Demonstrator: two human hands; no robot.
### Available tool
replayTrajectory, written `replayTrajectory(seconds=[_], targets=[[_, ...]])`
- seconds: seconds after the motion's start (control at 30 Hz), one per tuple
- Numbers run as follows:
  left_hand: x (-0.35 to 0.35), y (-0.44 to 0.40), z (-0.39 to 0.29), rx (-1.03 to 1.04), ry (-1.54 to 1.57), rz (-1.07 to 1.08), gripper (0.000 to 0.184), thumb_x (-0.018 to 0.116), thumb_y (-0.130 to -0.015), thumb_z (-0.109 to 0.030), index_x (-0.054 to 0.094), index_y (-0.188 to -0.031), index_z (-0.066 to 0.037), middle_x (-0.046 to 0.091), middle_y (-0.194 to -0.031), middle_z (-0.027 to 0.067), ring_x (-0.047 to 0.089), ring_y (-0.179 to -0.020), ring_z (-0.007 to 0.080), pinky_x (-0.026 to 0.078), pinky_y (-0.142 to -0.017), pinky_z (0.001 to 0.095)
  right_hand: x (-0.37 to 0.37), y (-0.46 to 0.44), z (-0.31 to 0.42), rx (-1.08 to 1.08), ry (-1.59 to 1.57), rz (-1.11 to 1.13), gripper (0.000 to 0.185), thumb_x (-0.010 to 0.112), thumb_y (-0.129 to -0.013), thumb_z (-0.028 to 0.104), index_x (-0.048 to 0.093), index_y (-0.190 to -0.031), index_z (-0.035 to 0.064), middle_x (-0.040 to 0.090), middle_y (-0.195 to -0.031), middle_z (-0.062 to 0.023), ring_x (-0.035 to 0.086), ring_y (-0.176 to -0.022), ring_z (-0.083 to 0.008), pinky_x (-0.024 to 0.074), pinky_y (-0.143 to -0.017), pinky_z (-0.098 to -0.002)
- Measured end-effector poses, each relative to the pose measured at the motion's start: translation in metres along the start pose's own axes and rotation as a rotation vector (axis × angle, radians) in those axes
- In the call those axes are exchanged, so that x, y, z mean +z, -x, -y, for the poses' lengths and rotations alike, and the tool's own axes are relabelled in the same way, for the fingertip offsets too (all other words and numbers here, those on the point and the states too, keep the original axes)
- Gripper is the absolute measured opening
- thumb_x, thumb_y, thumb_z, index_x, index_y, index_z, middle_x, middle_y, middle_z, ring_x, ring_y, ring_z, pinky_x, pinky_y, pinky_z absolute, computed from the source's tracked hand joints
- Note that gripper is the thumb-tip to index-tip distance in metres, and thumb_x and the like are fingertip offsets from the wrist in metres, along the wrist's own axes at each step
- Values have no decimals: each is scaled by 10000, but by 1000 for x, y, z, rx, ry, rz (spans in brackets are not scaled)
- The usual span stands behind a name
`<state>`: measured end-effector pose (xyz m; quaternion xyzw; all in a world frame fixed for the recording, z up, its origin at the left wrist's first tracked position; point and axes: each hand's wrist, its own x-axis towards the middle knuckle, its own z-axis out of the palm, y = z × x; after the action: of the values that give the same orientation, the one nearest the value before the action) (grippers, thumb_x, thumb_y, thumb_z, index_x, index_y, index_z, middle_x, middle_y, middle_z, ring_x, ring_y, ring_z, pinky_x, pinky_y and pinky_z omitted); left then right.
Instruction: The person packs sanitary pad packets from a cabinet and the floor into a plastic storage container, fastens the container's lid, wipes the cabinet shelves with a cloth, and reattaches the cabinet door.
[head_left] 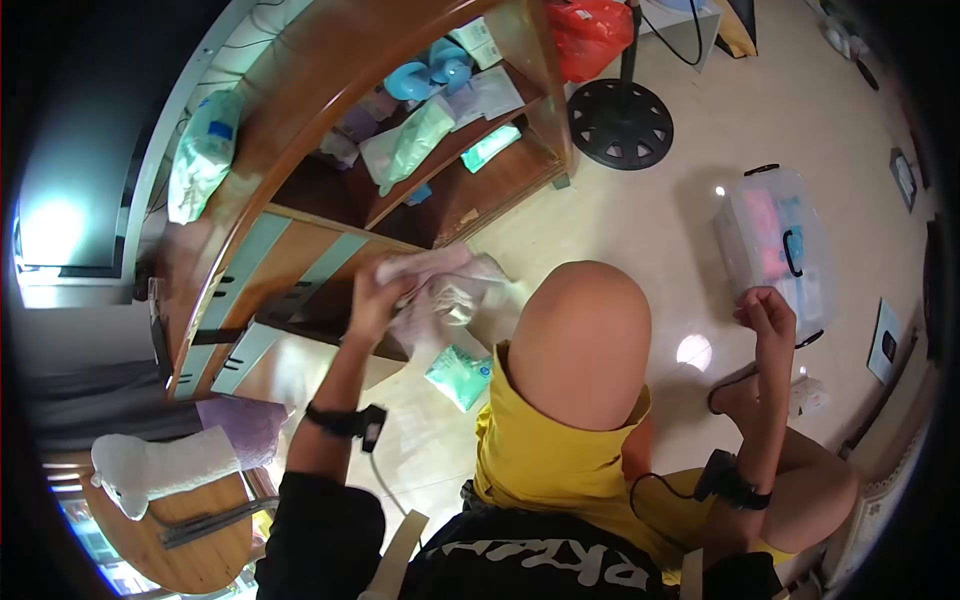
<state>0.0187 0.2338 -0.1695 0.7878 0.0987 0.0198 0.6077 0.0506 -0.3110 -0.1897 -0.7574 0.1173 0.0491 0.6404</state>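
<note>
My left hand (374,298) is closed on a pale pink cloth (430,264), which is smeared by motion. The cloth hangs in front of the open lower drawer (330,322) of a wooden cabinet. Below it on the floor lies a green packet (460,376). Over on the right, my right hand (768,310) has its fingers curled together, and I see nothing in them. Close beside that hand stands a clear plastic storage box (735,245) with black handles and pink and blue contents; whether the fingers touch it I cannot tell.
Cabinet shelves (400,215) hold packets, papers and a blue object (430,75). A black round stand base (620,125) and red bag (588,40) are near the cabinet's end. On the left, a wooden stool (200,550) bears a white plush toy (165,465).
</note>
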Motion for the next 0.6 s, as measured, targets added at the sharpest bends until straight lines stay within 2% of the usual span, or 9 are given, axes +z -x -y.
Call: replayTrajectory(seconds=[0.07, 0.17, 0.23, 0.3, 0.37, 0.4, 0.5, 0.53, 0.6], targets=[[24, -35, 49, -69, 38, 16, 262, 665, -816, -89, 640, -1049, 28, 657, -978, 33, 591, -850, 101, 477, -757, 257, 0, 8, 1, 21, -1, -15, 140, 580, -973, 180, 623, -917, 59, 639, -842, 2, 575, -747, -90, 456, -725, -243], [57, -78, 81, -11, 145, -74, 201, 676, -838, -52, 621, -1020, 12, 656, -930, 1, 580, -799, 76, 470, -742, 239, 0, 14, 7, 106, 21, -106, 142, 579, -971, 178, 618, -911, 55, 635, -833, -6, 572, -735, -96, 459, -728, -255], [83, -106, 95, 134, 294, -170, 218, 692, -848, -64, 595, -1036, -12, 645, -930, -11, 568, -793, 63, 467, -730, 233, -6, 12, -1, 157, -18, -137, 142, 593, -965, 171, 614, -912, 41, 632, -846, -15, 567, -773, -107, 454, -746, -262], [102, -140, 116, 181, 276, -158, 272, 705, -846, -72, 568, -1072, -10, 626, -993, 35, 577, -887, 109, 467, -802, 270, -10, 11, -11, 208, -59, -159, 145, 607, -960, 165, 611, -913, 28, 628, -858, -24, 563, -812, -118, 449, -764, -270], [124, -176, 125, 506, -193, -201, 294, 696, -844, -62, 549, -1090, 3, 569, -1122, 101, 554, -1024, 192, 443, -907, 330, -10, 9, -18, 251, -50, -221, 130, 597, -962, 142, 610, -917, 20, 627, -866, -29, 561, -802, -115, 453, -757, -274], [133, -195, 131, 501, -186, -193, 294, 696, -844, -62, 549, -1090, 3, 569, -1122, 101, 554, -1024, 192, 443, -907, 330, -11, 8, -23, 275, -37, -238, 104, 579, -964, 101, 611, -920, 12, 624, -868, -33, 563, -803, -110, 455, -751, -270], [149, -246, 155, 405, -674, 160, 559, 744, -789, -117, 474, -1265, -5, 467, -1310, 234, 466, -1233, 381, 385, -1051, 442, -20, 6, -41, 316, -52, -265, 95, 561, -962, 72, 609, -920, 2, 620, -863, -38, 564, -796, -108, 458, -748, -264], [148, -264, 195, 480, -938, 141, 706, 767, -763, -206, 423, -1352, -25, 431, -1374, 258, 415, -1301, 426, 374, -1079, 451, -23, 5, -46, 315, -78, -262, 91, 552, -957, 55, 609, -923, -7, 616, -851, -39, 562, -783, -104, 458, -743, -256], [162, -282, 203, 460, -899, 13, 731, 760, -766, -245, 412, -1371, -29, 447, -1372, 256, 441, -1286, 427, 389, -1068, 451, -30, 7, -62, 338, -75, -263, 91, 552, -956, 53, 608, -924, -12, 614, -848, -41, 559, -775, -102, 458, -737, -254]])
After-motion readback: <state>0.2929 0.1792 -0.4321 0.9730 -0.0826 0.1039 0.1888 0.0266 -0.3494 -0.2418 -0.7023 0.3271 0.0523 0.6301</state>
